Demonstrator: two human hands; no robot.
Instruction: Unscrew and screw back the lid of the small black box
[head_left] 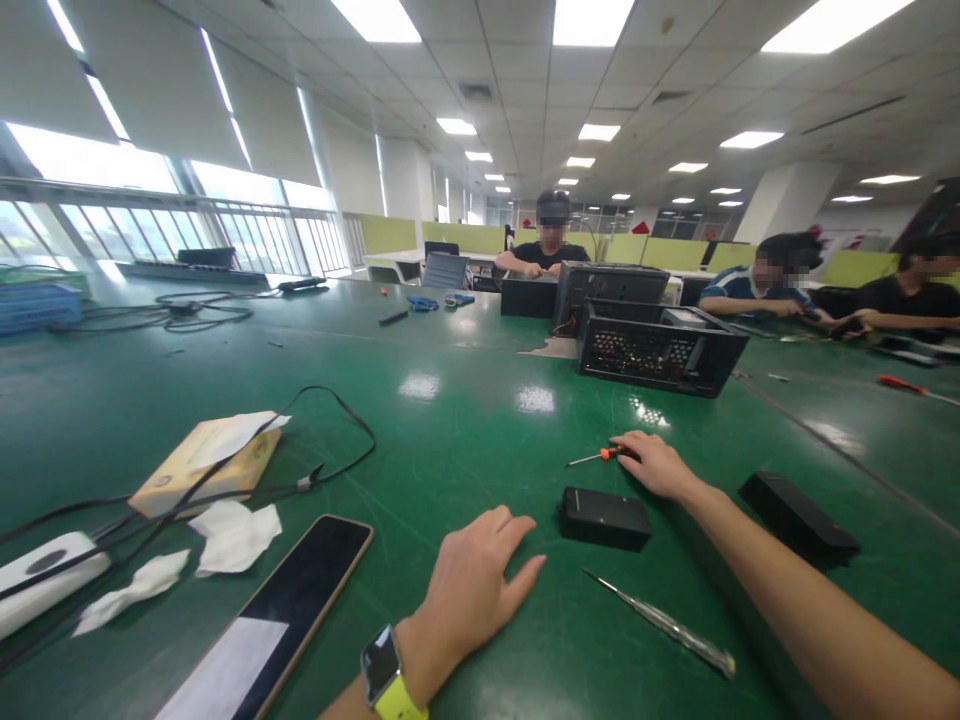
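Observation:
My right hand (652, 463) has its fingers on the dark handle of a small screwdriver (604, 455) with an orange collar. The screwdriver's thin shaft points left, low over the green table. My left hand (484, 565) is held above the tabletop, thumb and fingers apart, with nothing in it. Between the two hands a small black box (605, 517) lies flat. Closer to me rests a second screwdriver (664, 625) with a clear handle, its tip pointing up and left. Right of my right forearm is another black block-shaped part (799, 517).
A phone (300, 585), crumpled tissues (236, 537), a tissue box (210, 465), a white power strip (52, 580) and black cables lie at left. Black computer cases (660, 345) stand farther back. Several people (551, 245) work across the table. A red-handled screwdriver (904, 384) lies far right.

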